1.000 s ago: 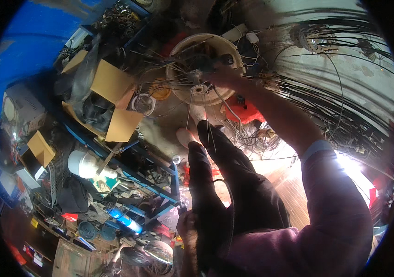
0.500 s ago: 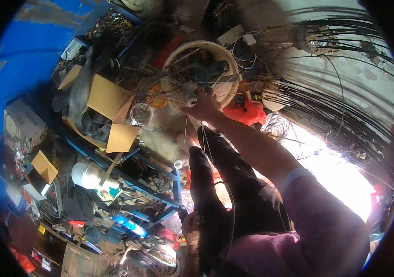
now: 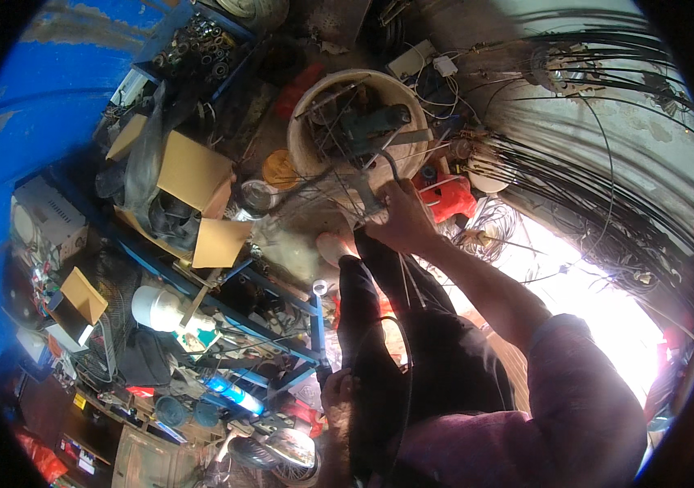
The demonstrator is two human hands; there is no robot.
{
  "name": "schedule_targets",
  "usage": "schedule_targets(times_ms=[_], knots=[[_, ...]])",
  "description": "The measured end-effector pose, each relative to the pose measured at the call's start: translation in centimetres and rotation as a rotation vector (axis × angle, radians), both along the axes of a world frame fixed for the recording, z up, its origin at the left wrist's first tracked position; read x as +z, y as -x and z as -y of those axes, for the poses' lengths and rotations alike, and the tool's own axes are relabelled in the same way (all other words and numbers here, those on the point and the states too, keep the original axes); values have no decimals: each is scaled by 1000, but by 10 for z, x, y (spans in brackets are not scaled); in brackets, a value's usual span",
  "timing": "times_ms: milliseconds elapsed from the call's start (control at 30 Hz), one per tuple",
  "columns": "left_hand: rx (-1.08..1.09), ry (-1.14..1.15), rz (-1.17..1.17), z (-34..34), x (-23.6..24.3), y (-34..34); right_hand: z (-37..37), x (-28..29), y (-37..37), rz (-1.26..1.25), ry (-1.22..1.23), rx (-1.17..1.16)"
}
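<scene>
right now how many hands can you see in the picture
2. The right hand is out ahead beside the round tub, closed on a thin metal piece I cannot make out. The left hand is low, against a dark tyre. Clutter could hide others.
</scene>
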State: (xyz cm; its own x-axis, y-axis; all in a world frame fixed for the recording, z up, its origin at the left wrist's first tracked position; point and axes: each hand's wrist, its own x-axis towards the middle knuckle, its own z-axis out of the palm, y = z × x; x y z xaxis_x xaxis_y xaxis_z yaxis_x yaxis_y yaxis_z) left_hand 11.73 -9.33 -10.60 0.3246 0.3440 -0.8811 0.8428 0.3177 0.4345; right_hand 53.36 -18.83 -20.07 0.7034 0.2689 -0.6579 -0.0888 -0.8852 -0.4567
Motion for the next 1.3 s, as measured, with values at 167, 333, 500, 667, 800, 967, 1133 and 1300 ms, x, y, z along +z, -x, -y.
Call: schedule_targets(times_ms=[167,333,500,667,800,967,1133,1300], knots=[[-250,-149,147,-4,13,-23,43,-3,22,89,-63,26],[-391,-252,213,-6,11,-22,70,-27,13,165,-35,50],[28,60,-52,-6,10,-26,76,-60,-18,244,-30,104],[94,113,-54,-9,2,-17,64,-47,-39,231,108,188],[51,97,-107,-10,6,-34,78,-39,-33,139,185,244],[276,182,-77,3,-11,1,69,8,-49,243,110,283],[373,211,-89,14,-10,1,11,0,-106,460,-297,328],[308,166,8,16,-16,11,-65,-106,-156,651,-141,608]])
